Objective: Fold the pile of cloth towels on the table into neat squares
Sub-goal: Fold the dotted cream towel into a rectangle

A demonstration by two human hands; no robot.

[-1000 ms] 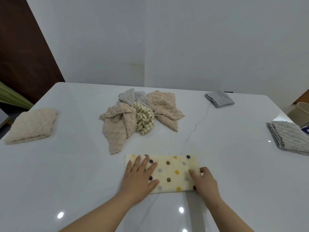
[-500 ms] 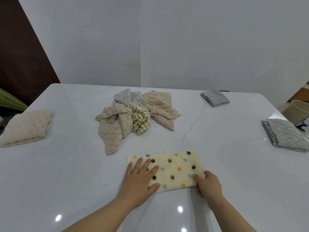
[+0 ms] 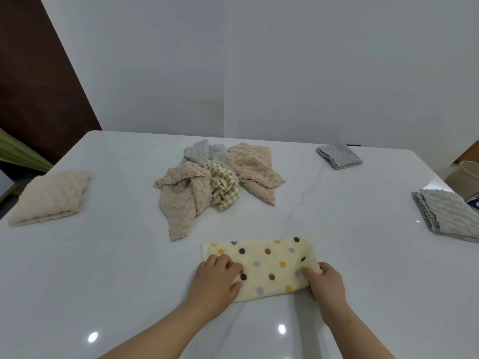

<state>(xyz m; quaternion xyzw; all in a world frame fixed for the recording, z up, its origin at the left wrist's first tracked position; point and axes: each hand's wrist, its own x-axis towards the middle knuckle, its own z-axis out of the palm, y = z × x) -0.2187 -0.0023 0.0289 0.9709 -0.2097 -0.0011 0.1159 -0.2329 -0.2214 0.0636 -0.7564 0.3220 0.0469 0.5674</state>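
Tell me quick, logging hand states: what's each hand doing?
Left hand: curled, pressing on the polka-dot towel.
Right hand: closed, gripping that towel's right end.

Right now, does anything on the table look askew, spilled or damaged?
Nothing spilled or damaged. The polka-dot towel under the left hand and right hand lies slightly skewed, its right end lifted. The unfolded pile is a jumble, as expected. A thin dark vein crosses the table; whether crack or marbling, I cannot tell.

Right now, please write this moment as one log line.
step: fold dotted towel | left hand: pressing it | right hand: gripping its end | pile: unfolded
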